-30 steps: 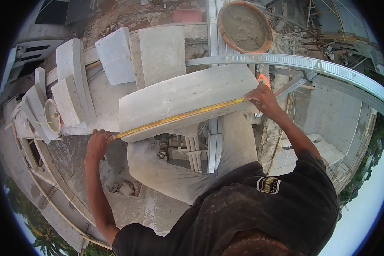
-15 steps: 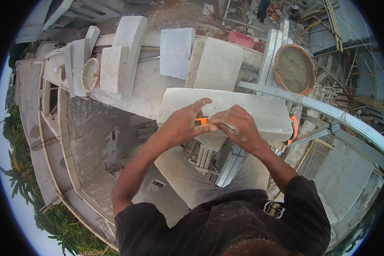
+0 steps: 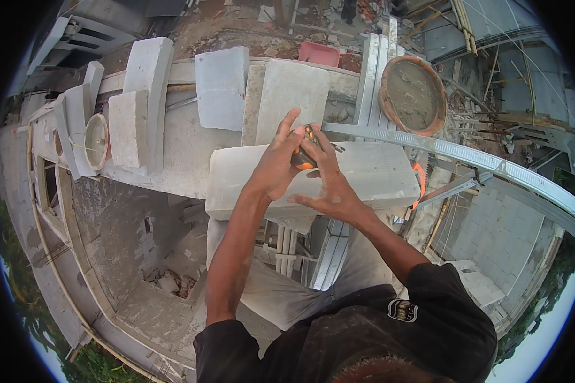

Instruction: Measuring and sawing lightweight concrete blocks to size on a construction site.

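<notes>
An orange and black tape measure (image 3: pixel 305 156) is between my two hands, above a long pale lightweight concrete block (image 3: pixel 377 175) lying crosswise in front of me. My left hand (image 3: pixel 275 165) is closed around the tape measure's left side, index finger pointing up. The fingers of my right hand (image 3: pixel 332 185) press on its right side, while the thumb stretches away to the left over the block. A small dark tip (image 3: pixel 340 149) sticks out by the right fingers; I cannot tell what it is. An orange-handled saw (image 3: pixel 419 185) rests at the block's right end.
More pale blocks (image 3: pixel 222 86) stand along the wall top. A round basin of wet mortar (image 3: pixel 413 96) sits at the right, near a long metal channel (image 3: pixel 466 153). A smaller bucket (image 3: pixel 96 142) is at the left. Below left, the wall drops to a lower floor (image 3: pixel 140 255).
Both hands have risen off the block's near edge, bringing the tape measure up and turning it. My right thumb has spread away from it. The whole view has shifted, with things sliding left.
</notes>
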The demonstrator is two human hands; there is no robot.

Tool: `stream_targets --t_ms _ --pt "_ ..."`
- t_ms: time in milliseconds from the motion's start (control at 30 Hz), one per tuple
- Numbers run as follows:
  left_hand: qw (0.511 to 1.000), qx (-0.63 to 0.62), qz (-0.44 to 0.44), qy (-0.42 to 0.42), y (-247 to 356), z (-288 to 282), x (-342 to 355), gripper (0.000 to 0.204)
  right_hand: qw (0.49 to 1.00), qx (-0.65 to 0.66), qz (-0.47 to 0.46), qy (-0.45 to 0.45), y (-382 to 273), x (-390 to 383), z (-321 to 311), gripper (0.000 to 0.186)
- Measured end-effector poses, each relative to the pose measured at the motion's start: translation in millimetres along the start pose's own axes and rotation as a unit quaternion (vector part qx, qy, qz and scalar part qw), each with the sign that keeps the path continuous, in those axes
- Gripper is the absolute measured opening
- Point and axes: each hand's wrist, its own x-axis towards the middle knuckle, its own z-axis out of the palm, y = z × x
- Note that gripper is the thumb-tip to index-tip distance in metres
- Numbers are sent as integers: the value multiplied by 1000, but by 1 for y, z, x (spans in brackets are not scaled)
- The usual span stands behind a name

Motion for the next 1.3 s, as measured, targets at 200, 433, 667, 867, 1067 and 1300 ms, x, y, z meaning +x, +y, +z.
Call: stream_targets --t_ms 200,433,667,867,1067,1300 --pt "992 85 47 80 15 -43 14 74 994 -56 -78 -45 75 91 -2 55" --pt "869 321 13 376 14 -146 -17 86 957 -281 -48 45 165 184 31 55" --pt "850 322 -265 320 -24 -205 -23 87 978 -183 -35 98 156 102 -27 69" --pt "882 266 -299 246 -37 -214 -19 86 936 -269 221 57 106 -26 -89 34" --pt "885 276 -283 246 -41 -218 -12 85 890 -270 263 256 104 -70 -109 34" --pt "884 344 -196 250 -49 -237 -10 83 829 -261 491 59 243 -35 -189 92"
